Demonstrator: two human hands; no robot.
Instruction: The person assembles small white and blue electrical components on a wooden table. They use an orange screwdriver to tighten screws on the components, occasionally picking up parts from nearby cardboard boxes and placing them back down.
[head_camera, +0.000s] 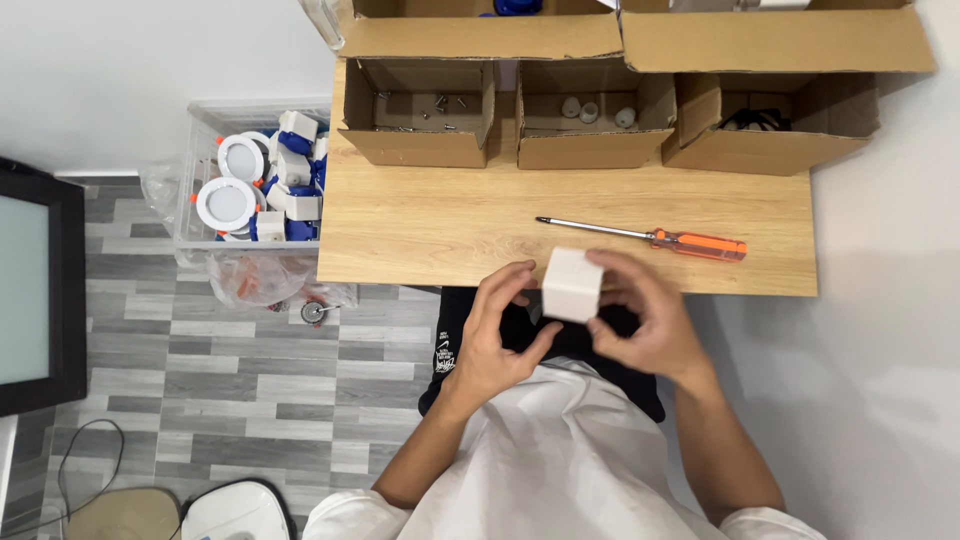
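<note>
White box (572, 285) held over the near edge of the table (430, 225), gripped between both hands. Left hand (495, 335) curled on its left side, thumb underneath; right hand (645, 315) wrapped round its right side, fingers (610, 262) over the top. Orange-handled screwdriver (650, 238) flat on the table just beyond. Three open cartons (590, 145) along the far edge. Bin (255, 180) of white lamps left of the table.
</note>
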